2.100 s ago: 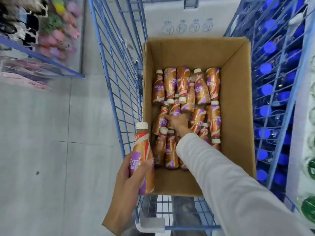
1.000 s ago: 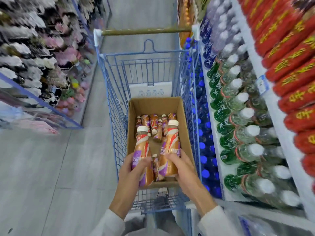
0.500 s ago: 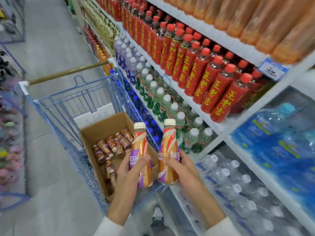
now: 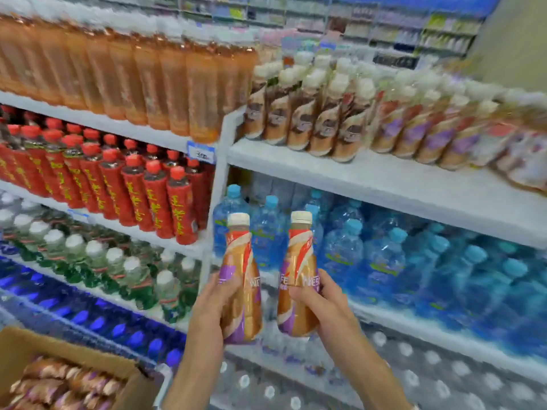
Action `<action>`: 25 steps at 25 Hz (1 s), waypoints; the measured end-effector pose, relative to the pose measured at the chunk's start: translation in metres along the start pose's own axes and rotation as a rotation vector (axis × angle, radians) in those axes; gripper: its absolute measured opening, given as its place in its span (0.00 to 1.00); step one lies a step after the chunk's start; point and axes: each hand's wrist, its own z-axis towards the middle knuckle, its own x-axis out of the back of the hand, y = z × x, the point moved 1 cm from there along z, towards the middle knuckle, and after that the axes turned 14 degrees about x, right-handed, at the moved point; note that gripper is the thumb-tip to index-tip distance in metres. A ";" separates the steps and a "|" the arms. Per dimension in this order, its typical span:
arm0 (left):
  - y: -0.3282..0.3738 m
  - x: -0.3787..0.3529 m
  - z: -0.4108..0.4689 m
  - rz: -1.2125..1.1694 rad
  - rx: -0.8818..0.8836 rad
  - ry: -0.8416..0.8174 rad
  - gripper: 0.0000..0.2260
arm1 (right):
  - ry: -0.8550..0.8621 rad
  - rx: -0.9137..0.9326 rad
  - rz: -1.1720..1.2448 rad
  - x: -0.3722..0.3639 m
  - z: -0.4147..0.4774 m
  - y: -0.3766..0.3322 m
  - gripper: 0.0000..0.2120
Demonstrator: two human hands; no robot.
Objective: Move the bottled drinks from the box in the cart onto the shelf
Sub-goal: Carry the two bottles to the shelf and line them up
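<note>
Each grip is clamped round one upright bottle, caps up. The left hand (image 4: 213,303) holds the left bottle (image 4: 241,276) and the right hand (image 4: 319,303) holds the right bottle (image 4: 297,270). Both are below the coffee shelf (image 4: 384,184), in front of the blue water bottles (image 4: 381,261) under it. The matching purple-labelled row (image 4: 426,134) stands on that shelf, up and to the right, so the right hand is nearer. The shelf's front strip looks bare. The box (image 4: 68,349) lies well down-left of it.

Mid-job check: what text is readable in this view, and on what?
"NESC" and "FE": right bottle, in the right hand.
"王老吉": red bottles.
Too blurred to read: digits on the price tag.
Too blurred to read: lettering on the left bottle, in the left hand.
</note>
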 end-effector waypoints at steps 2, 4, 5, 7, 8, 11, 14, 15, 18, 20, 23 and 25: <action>-0.004 -0.060 0.001 0.044 0.012 -0.089 0.19 | 0.084 0.051 0.004 0.045 -0.002 -0.018 0.23; -0.016 -0.110 0.009 0.103 0.007 -0.146 0.22 | 0.159 0.089 0.000 0.094 -0.005 -0.036 0.28; -0.021 -0.137 0.014 0.139 0.007 -0.178 0.22 | 0.190 0.101 0.004 0.119 -0.007 -0.044 0.29; -0.032 -0.180 0.016 0.187 0.011 -0.242 0.19 | 0.234 0.118 0.008 0.165 -0.009 -0.057 0.28; -0.038 -0.200 0.019 0.202 0.012 -0.259 0.18 | 0.250 0.138 0.005 0.187 -0.008 -0.063 0.30; -0.054 -0.253 0.030 0.241 -0.004 -0.293 0.17 | 0.299 0.180 -0.004 0.248 -0.001 -0.079 0.29; -0.060 -0.298 0.039 0.261 -0.040 -0.290 0.18 | 0.345 0.214 -0.032 0.293 0.013 -0.092 0.17; -0.060 -0.313 0.042 0.262 -0.055 -0.289 0.18 | 0.352 0.227 -0.043 0.306 0.019 -0.098 0.14; -0.052 -0.350 0.053 0.268 -0.119 -0.285 0.17 | 0.362 0.277 -0.081 0.331 0.043 -0.116 0.12; -0.042 -0.373 0.066 0.298 -0.177 -0.302 0.18 | 0.358 0.320 -0.098 0.340 0.065 -0.130 0.14; -0.024 -0.403 0.093 0.394 -0.310 -0.301 0.16 | 0.364 0.400 -0.166 0.345 0.100 -0.146 0.21; -0.014 -0.417 0.112 0.476 -0.397 -0.291 0.19 | 0.381 0.441 -0.220 0.347 0.121 -0.150 0.27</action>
